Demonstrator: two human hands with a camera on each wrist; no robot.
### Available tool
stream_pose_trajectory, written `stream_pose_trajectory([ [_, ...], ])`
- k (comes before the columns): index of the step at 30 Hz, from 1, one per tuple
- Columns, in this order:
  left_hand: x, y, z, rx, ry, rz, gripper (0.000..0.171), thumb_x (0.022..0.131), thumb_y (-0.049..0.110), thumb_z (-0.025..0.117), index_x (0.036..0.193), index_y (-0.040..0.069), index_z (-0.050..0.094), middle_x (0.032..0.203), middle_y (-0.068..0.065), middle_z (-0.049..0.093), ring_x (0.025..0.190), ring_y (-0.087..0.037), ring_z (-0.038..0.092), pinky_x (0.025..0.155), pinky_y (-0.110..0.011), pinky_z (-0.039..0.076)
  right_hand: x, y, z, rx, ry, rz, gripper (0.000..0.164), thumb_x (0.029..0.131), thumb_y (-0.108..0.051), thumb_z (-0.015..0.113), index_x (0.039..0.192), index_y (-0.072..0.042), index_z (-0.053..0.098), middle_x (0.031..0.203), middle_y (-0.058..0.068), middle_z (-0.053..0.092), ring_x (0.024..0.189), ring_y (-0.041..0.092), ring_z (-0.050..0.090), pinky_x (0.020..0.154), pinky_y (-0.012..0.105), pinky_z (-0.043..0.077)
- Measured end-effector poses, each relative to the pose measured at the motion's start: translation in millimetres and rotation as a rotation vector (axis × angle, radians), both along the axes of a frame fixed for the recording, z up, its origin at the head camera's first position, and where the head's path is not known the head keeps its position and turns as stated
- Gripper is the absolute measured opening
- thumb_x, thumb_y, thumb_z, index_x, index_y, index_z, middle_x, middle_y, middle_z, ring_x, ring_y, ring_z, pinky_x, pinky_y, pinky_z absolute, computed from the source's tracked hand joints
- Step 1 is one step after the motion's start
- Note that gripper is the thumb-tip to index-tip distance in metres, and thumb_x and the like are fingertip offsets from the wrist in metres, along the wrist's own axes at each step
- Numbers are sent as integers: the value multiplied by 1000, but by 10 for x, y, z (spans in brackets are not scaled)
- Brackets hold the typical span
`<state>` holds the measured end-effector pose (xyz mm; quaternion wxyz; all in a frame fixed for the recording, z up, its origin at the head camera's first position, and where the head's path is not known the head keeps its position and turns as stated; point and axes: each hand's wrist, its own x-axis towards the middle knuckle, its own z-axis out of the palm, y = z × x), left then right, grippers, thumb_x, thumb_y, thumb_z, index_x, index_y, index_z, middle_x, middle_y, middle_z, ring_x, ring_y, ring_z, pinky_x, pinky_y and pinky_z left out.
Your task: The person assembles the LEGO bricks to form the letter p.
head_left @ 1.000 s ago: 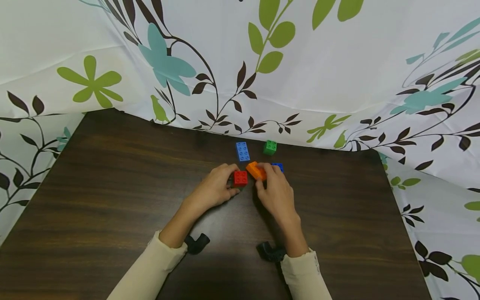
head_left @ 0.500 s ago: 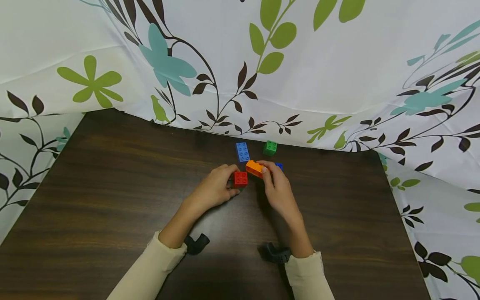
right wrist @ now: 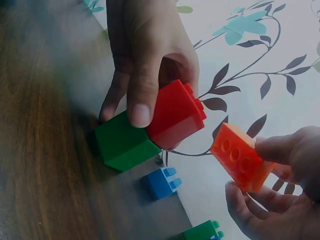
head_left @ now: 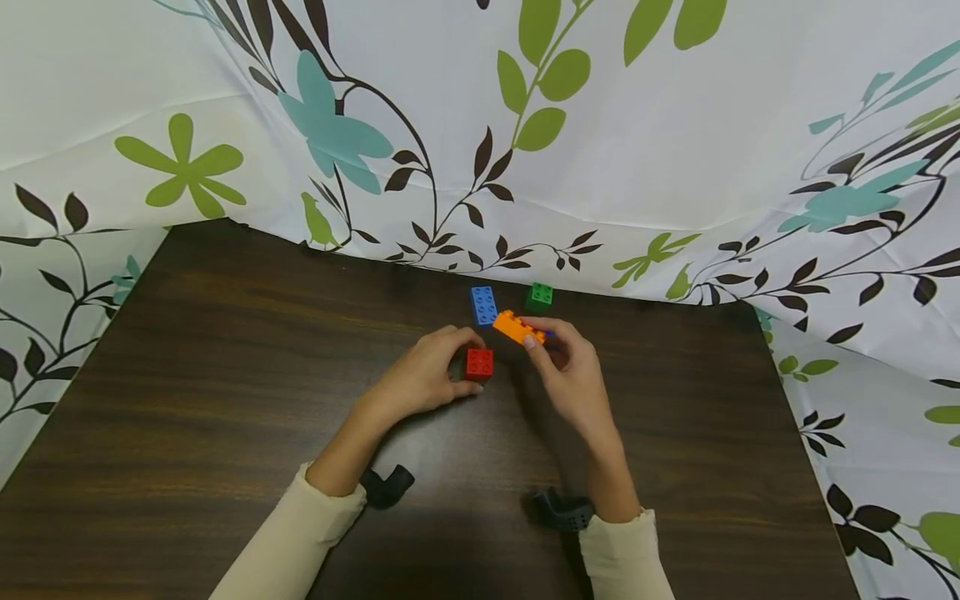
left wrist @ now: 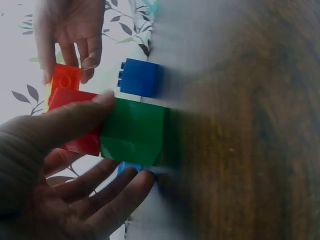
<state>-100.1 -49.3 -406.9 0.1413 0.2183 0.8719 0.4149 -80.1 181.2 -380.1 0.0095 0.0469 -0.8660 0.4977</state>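
My left hand point(head_left: 423, 372) holds a stack of two toy building bricks standing on the table: a red brick point(head_left: 479, 363) on top of a green brick point(right wrist: 125, 142). In the left wrist view its thumb lies along both bricks, near their seam. My right hand point(head_left: 576, 375) pinches an orange brick point(head_left: 517, 327) by its right end. That brick is raised, just behind and right of the red one and apart from it. Its hollow underside point(right wrist: 235, 155) shows in the right wrist view.
Behind the hands lie a light blue brick point(head_left: 483, 306) and another green brick point(head_left: 539, 297). A dark blue brick point(left wrist: 140, 77) is mostly hidden by the right fingers in the head view. A patterned cloth point(head_left: 420, 125) hangs along the back edge of the dark wooden table point(head_left: 225, 375).
The right hand has drawn slightly to the right, turning and lifting the orange brick, its fingers now at the brick's right end. The left hand and the red brick have barely moved.
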Motion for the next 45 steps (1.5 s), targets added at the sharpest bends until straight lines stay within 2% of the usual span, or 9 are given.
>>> stream_pose_trajectory([
  [6,-5,-37,32,55,26,-47,53,89,21,90,134,9,66,127,-11,71,115,-28,68,104,-50,58,16,23,48,-55,29,15,31,101,-9,75,132,-5,72,138,13,70,115,31,69,92,24,61],
  [12,8,-49,81,96,46,-47,44,91,19,87,130,11,69,126,-9,73,113,-25,68,105,-48,58,43,47,107,-88,82,55,31,98,-2,77,128,-3,73,136,13,70,114,30,68,93,20,59],
  [19,9,-30,86,119,8,-38,42,92,16,86,129,9,68,123,-10,75,105,-23,69,94,-43,63,59,46,145,-60,86,90,29,98,-1,77,126,-5,75,137,12,71,120,22,68,99,22,58],
  [27,4,-18,80,140,-21,-7,36,91,13,87,121,9,68,120,-11,74,103,-25,69,88,-39,63,86,5,163,-74,76,131,29,96,0,78,125,-3,75,138,12,71,127,27,67,102,23,58],
  [32,5,-17,75,144,13,13,37,91,12,87,122,7,68,123,-12,75,108,-26,72,94,-43,63,96,-30,127,-40,96,178,25,96,-2,79,121,-5,77,137,11,71,129,28,66,104,24,57],
  [39,-3,-27,62,132,46,20,36,90,12,87,121,9,68,121,-12,76,113,-28,72,102,-50,60,88,-62,69,28,158,260,25,93,-1,81,118,-7,80,135,10,74,128,29,67,107,47,59],
  [45,-5,-23,55,120,64,18,37,90,13,88,120,9,68,122,-12,77,113,-29,72,105,-53,58,97,-103,42,82,181,278,24,93,-3,82,116,-10,82,134,7,75,128,28,68,110,46,56],
])
